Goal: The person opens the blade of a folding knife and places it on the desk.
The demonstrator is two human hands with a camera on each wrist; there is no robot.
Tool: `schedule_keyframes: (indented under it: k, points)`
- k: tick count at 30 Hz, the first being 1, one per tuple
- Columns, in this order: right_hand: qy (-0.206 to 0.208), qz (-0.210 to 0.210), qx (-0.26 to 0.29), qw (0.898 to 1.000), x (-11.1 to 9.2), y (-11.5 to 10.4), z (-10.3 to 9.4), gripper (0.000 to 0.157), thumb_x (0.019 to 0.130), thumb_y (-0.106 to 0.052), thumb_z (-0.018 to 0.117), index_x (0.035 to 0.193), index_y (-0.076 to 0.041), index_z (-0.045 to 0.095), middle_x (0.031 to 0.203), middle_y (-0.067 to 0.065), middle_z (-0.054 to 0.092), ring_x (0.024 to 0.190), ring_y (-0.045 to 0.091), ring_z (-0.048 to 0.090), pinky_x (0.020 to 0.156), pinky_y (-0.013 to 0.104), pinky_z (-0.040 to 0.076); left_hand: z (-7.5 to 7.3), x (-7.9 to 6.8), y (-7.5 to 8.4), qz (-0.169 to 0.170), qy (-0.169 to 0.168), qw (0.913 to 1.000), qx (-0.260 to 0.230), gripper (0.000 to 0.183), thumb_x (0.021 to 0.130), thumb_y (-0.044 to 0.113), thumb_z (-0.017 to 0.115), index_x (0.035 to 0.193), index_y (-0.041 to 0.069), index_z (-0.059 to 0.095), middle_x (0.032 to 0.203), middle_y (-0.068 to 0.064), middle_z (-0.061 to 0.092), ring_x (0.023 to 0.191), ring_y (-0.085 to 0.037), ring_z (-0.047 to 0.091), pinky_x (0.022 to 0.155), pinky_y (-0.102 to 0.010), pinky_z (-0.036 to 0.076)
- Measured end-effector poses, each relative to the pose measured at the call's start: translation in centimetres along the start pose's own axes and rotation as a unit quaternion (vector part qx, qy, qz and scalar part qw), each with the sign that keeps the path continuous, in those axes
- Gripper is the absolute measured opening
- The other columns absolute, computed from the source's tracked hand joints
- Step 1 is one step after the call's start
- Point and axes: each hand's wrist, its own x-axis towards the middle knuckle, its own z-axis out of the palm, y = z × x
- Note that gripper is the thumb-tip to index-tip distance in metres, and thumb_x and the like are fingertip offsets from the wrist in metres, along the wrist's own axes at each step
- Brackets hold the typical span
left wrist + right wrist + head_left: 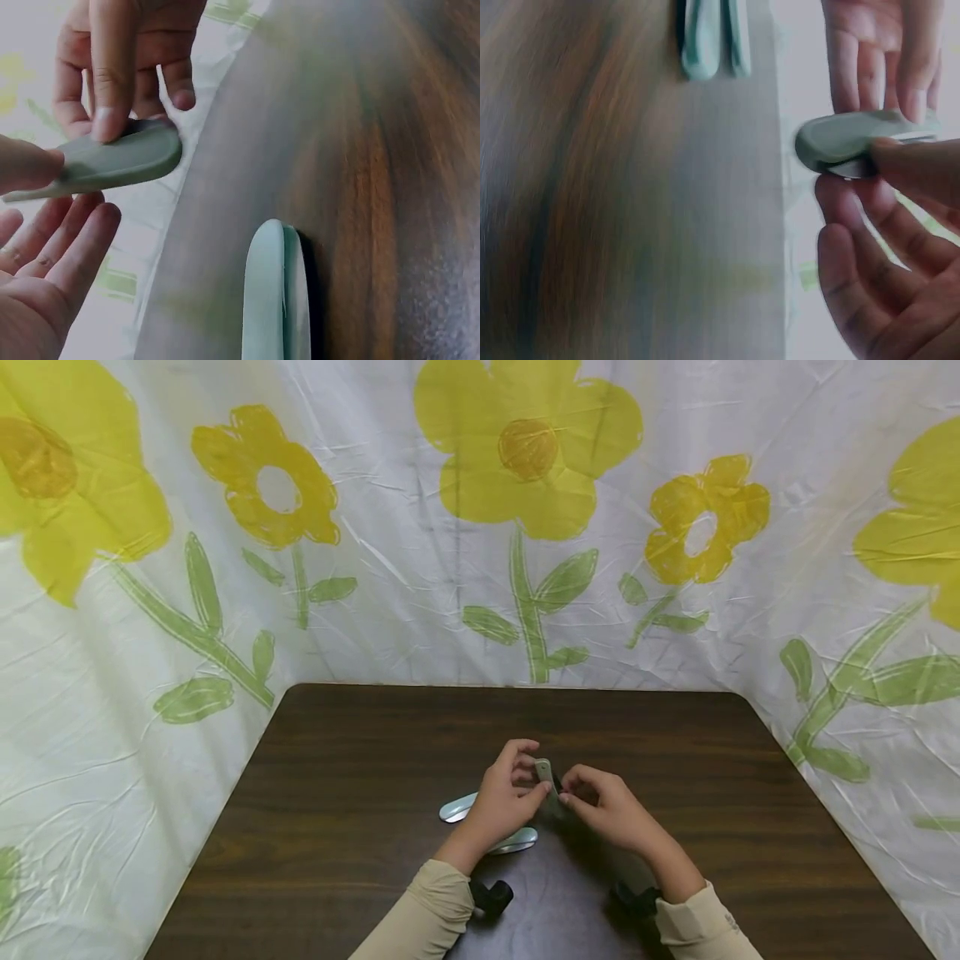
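Note:
A small pale green oblong handle (pixel 543 770) with a rounded end is held above the table, between both hands. My left hand (pixel 504 797) pinches it with the thumb on top, its other fingers spread beneath. From the other side, my right hand (pixel 606 806) pinches its edge between thumb and fingers. A dark strip shows along that edge in the head view; its exact kind is unclear. In the right wrist view the handle (pixel 847 139) has a slot with a bright metallic line. Two similar pale green pieces (pixel 519 841) (pixel 456 808) lie near my left forearm.
The dark wood-grain table (pixel 360 752) extends around the hands. A white curtain (pixel 390 635) with yellow flowers hangs behind it and at both sides. Black wrist straps (pixel 491 897) sit at both sleeves.

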Motion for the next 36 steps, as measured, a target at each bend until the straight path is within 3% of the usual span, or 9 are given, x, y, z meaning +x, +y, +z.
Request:
schedule_keyframes:
  k: [8, 16, 26, 32, 36]
  points:
    - [0.056, -0.014, 0.071, 0.996, 0.7, -0.6, 0.6, 0.005, 0.101, -0.006, 0.071, 0.104, -0.007, 0.067, 0.097, 0.009, 0.07, 0.086, 0.02, 0.072, 0.075, 0.03, 0.06, 0.0, 0.1, 0.1, -0.009, -0.004, 0.9992, -0.039, 0.027, 0.102, 0.011, 0.071, 0.128, 0.008, 0.064, 0.121, -0.016, 0.071, 0.111, -0.029, 0.072, 0.092, -0.041, 0.063]
    - [0.072, -0.013, 0.091, 0.993, 0.6, -0.7, 1.4, 0.006, 0.102, -0.005, 0.07, 0.106, -0.005, 0.065, 0.096, 0.011, 0.07, 0.082, 0.029, 0.071, 0.073, 0.028, 0.058, -0.1, 0.0, 0.2, -0.019, 0.006, 0.999, -0.039, 0.026, 0.103, 0.009, 0.07, 0.128, 0.01, 0.065, 0.116, -0.01, 0.072, 0.108, -0.021, 0.071, 0.091, -0.036, 0.063]
    - [0.08, -0.012, 0.1, 0.992, 0.5, -0.9, 2.0, 0.006, 0.103, -0.004, 0.068, 0.107, -0.004, 0.064, 0.096, 0.012, 0.067, 0.081, 0.019, 0.067, 0.07, 0.028, 0.058, -0.7, -0.5, 0.0, -0.011, 0.02, 0.9995, -0.02, 0.028, 0.103, 0.009, 0.07, 0.13, 0.008, 0.067, 0.113, -0.013, 0.072, 0.105, -0.023, 0.071, 0.088, -0.035, 0.062]
    - [0.095, -0.011, 0.117, 0.989, 0.8, -1.2, 2.1, 0.011, 0.102, -0.001, 0.069, 0.112, -0.001, 0.065, 0.1, 0.015, 0.068, 0.091, 0.009, 0.067, 0.079, 0.026, 0.06, -1.1, -0.3, 0.1, -0.007, 0.019, 0.9997, -0.017, 0.028, 0.102, 0.009, 0.071, 0.13, 0.01, 0.068, 0.111, -0.01, 0.073, 0.103, -0.021, 0.072, 0.087, -0.032, 0.063]
    - [0.106, -0.001, 0.137, 0.985, 0.9, -1.3, 2.2, 0.019, 0.1, -0.001, 0.07, 0.119, 0.0, 0.065, 0.105, 0.017, 0.068, 0.096, 0.009, 0.066, 0.086, 0.023, 0.059, -1.3, -0.3, 0.3, -0.001, 0.019, 0.9996, -0.022, 0.027, 0.101, 0.007, 0.072, 0.127, 0.01, 0.069, 0.11, -0.01, 0.074, 0.1, -0.023, 0.074, 0.085, -0.036, 0.064]
